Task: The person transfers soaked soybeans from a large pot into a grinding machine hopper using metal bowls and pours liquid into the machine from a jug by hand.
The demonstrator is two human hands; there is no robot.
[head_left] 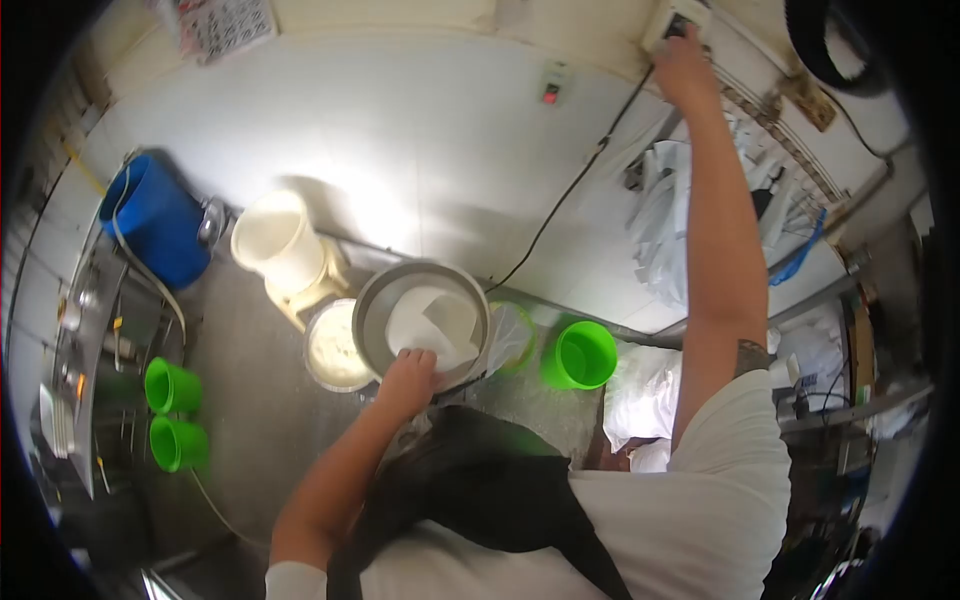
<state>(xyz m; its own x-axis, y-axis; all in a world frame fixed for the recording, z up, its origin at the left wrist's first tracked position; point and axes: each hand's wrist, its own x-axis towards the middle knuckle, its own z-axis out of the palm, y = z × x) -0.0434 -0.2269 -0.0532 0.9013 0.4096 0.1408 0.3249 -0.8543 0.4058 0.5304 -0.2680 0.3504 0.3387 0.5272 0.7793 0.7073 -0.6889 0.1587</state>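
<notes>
A round metal pan point(365, 310) stands below me, with a folded white piece point(430, 315) inside; its exact kind is unclear. My left hand point(408, 380) lies on the pan's near rim, fingers curled over the edge beside the white piece. High at the upper right, my right hand point(686, 72) reaches a dark switch or plug point(680, 25) in a pale wall box. At this size I cannot make out whether its fingers grip or press. A black cord point(570, 195) runs from near that hand down behind the pan.
Left of the pan are a basin of pale mixture point(335, 350) and a cream-coloured container point(272, 232) on a stand. Green tubs stand at the right point(582, 356) and left point(172, 385). A blue barrel point(160, 225) is farther left; plastic bags point(665, 220) hang near my right arm.
</notes>
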